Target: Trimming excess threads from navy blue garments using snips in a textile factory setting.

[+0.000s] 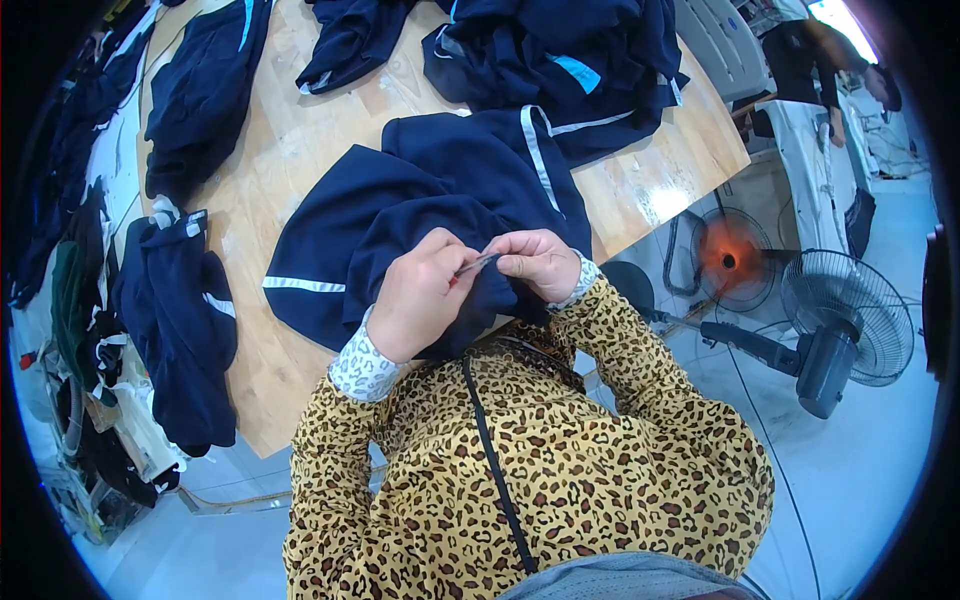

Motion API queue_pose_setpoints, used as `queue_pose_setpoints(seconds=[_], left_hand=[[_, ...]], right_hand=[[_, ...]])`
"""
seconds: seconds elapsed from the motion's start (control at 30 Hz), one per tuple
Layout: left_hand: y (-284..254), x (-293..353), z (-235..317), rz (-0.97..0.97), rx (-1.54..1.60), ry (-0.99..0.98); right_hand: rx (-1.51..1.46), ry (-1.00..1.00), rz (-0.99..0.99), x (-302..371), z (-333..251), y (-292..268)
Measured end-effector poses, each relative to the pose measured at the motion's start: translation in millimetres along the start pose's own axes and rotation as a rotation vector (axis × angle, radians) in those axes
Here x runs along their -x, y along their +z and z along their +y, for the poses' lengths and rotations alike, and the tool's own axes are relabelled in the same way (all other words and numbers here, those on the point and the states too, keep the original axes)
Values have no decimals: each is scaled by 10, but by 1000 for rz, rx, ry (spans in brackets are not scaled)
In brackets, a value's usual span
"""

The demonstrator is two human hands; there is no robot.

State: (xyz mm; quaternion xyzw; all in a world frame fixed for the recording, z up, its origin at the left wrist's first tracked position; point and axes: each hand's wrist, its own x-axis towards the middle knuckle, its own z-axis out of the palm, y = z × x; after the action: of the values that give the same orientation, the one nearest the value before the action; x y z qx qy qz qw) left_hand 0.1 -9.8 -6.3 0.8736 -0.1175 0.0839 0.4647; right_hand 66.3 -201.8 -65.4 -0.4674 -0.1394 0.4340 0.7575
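A navy blue garment (430,205) with white stripes is bunched at the table's near edge, in front of my body. My left hand (422,292) is closed around a small, thin metal tool (474,266) with a touch of red at its grip; its exact kind is too small to make out. The tool's tip points toward my right hand (538,264). That hand pinches a bit of the navy cloth between thumb and fingers, right beside the tip. Part of the garment hangs down between my hands toward my lap.
More navy garments lie on the wooden table (270,160): a pile (560,60) at the back right, others at the left. To the right stand a grey fan (830,320) and a heater (730,258) glowing orange. Another person (805,65) is at the far right.
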Motion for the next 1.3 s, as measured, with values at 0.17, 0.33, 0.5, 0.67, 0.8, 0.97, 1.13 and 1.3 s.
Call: queue_pose_setpoints(seconds=[0.17, 0.33, 0.5, 0.67, 0.8, 0.97, 1.13, 1.3], left_hand=[[-32, -63, 131, -77, -254, 113], [-34, -158, -108, -163, 48, 50], [-37, -141, -224, -230, 341, -154], [40, -74, -340, -205, 672, -374], [-10, -94, -255, -224, 921, -606], [22, -57, -270, -90, 881, -593], [-122, 36, -247, -251, 392, -200], [-174, 38, -106, -339, 285, -220]], right_hand=[[229, 77, -51, -15, -126, 22], [189, 149, -17, -13, -155, 17], [103, 166, -39, -33, -50, -75], [7, 159, -60, -55, -46, -70], [-49, 161, -38, -45, -63, -70], [-118, 143, -83, -39, -15, -112], [-221, 109, -111, -28, -47, -89], [-277, 153, -97, -7, -57, -87]])
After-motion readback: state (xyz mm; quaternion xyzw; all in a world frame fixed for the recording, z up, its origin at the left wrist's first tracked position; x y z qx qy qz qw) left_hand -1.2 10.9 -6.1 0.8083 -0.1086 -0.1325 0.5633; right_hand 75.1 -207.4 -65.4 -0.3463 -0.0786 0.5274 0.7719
